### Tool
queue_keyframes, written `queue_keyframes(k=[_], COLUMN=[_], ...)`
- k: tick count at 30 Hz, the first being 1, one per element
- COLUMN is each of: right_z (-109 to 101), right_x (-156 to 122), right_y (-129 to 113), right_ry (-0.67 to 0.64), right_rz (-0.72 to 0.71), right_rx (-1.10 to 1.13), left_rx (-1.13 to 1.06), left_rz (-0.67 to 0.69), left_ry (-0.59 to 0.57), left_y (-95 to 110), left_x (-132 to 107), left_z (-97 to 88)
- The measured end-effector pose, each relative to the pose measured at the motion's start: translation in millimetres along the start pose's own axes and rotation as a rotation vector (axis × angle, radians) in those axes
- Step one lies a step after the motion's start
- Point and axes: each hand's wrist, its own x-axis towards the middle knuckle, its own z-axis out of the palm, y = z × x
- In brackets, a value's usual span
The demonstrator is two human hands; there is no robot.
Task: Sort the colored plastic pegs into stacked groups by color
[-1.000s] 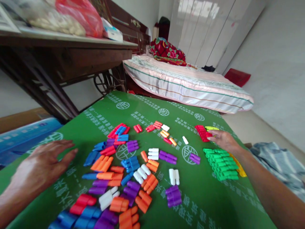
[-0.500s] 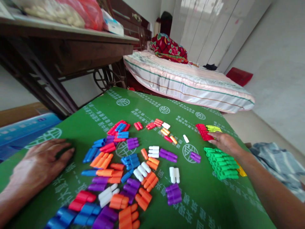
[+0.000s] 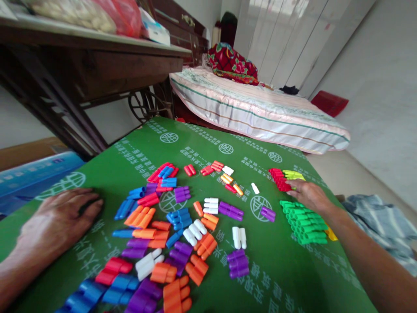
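Note:
My right hand (image 3: 308, 193) is at the right side of the green board (image 3: 208, 145), fingers pinched at the near end of a row of red plastic tube pieces (image 3: 278, 177). Lime-yellow pieces (image 3: 293, 174) lie just beyond its fingers. A stacked block of green tube pieces (image 3: 302, 221) sits below that hand, and a yellow piece (image 3: 331, 232) is partly hidden behind the forearm. My left hand (image 3: 61, 215) rests on the board at the left, fingers loosely spread, holding nothing. Blue pieces (image 3: 125, 208) are the nearest ones to it.
Loose orange (image 3: 177, 295), purple (image 3: 237, 263), white (image 3: 239, 238) and more pieces are scattered over the board's middle and front. A sewing-machine table (image 3: 97, 65) stands at the left. Beyond the board is a bed (image 3: 260, 108); a striped cloth (image 3: 381, 226) lies to the right.
The view has shifted very slightly. Both hands and the pieces stay practically where they were, with the right hand's fingers still at the red row.

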Motion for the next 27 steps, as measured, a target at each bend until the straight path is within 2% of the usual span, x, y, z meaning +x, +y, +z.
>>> queue_keyframes(k=[8,11,14,16,19,23,27], right_z=[-1.5,-9.6,-22.9,-32.2,-44.0,-57.0,-69.0], right_x=[-1.0,-2.9,-6.0,-9.8,-20.0,-40.4,-62.5], right_y=[-2.3,-6.4,-21.9,-41.5,-82.9,-148.0,-204.9], right_ry=[0.059,0.084,0.116,0.127,0.116,-0.031,-0.092], right_rz=[0.018,0.013,-0.026,-0.075,-0.169,-0.339,-0.466], right_rx=[-0.013,-0.028,-0.032,-0.016,0.027,0.091,0.163], left_rx=[-0.002,-0.007,-0.003,0.013,0.038,0.015,-0.008], left_rz=[-0.024,-0.048,-0.077,-0.094,-0.121,-0.179,-0.193], left_ry=[0.008,-0.017,-0.036,-0.045,-0.075,-0.142,-0.150], left_y=[5.8,8.1,11.9,15.3,21.3,28.1,31.7], left_x=[-1.0,-0.9,-0.1,0.4,0.7,2.0,8.8], left_z=[-3.3,-4.9,-6.6,-8.0,-11.3,-15.7,-15.4])
